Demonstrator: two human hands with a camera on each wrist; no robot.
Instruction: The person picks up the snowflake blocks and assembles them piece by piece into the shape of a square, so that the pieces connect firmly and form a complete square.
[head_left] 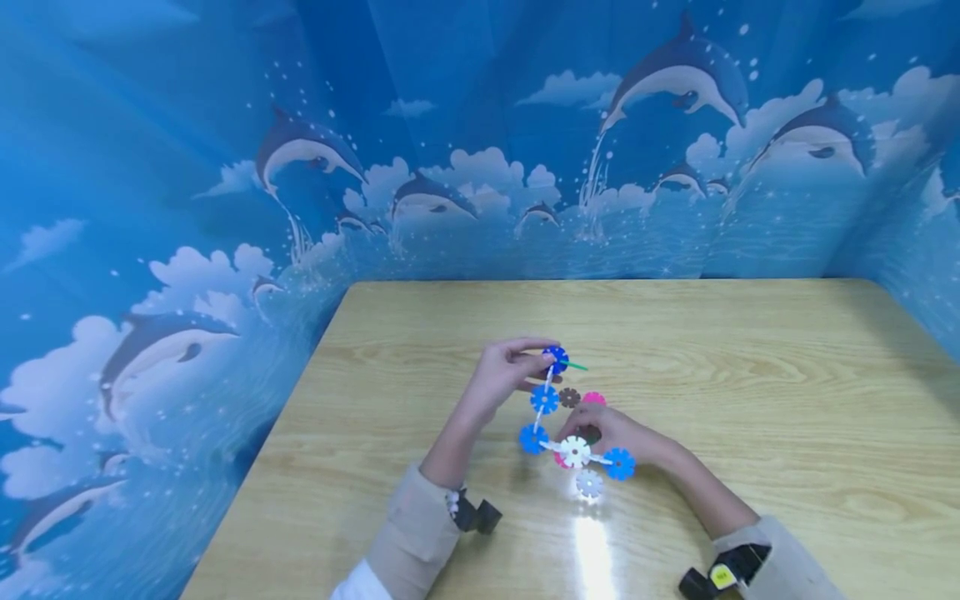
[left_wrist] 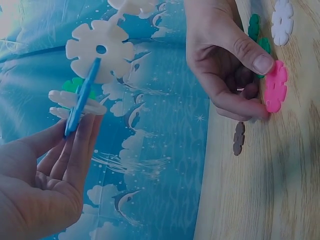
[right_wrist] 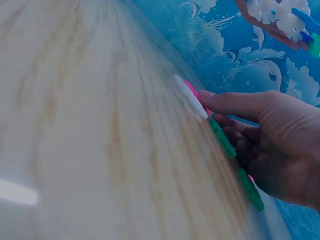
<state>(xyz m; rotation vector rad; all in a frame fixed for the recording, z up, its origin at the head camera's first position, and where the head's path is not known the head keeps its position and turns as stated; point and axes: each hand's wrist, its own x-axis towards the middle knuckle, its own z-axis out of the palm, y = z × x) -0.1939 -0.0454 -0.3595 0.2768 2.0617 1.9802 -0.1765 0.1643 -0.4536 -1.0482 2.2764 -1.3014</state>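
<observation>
My left hand point(head_left: 504, 371) grips a chain of slotted snowflake discs by its top end, at a dark blue disc point(head_left: 556, 360). Lighter blue discs point(head_left: 544, 399) and white ones are slotted edge to edge, hanging toward me and to the right. A green disc point(head_left: 576, 366) sticks out beside the fingers. Low over the table, my right hand point(head_left: 622, 435) pinches a pink disc point(left_wrist: 275, 87) between thumb and forefinger. In the head view the chain's white disc point(head_left: 575, 452) partly covers that pink disc.
On the wooden table point(head_left: 750, 358) lie a loose brown disc point(head_left: 569, 397), another pink disc point(head_left: 594, 398) and a white disc point(head_left: 588, 483). Green discs point(right_wrist: 222, 138) lie near the right hand. A blue dolphin-print curtain point(head_left: 480, 167) stands behind the table.
</observation>
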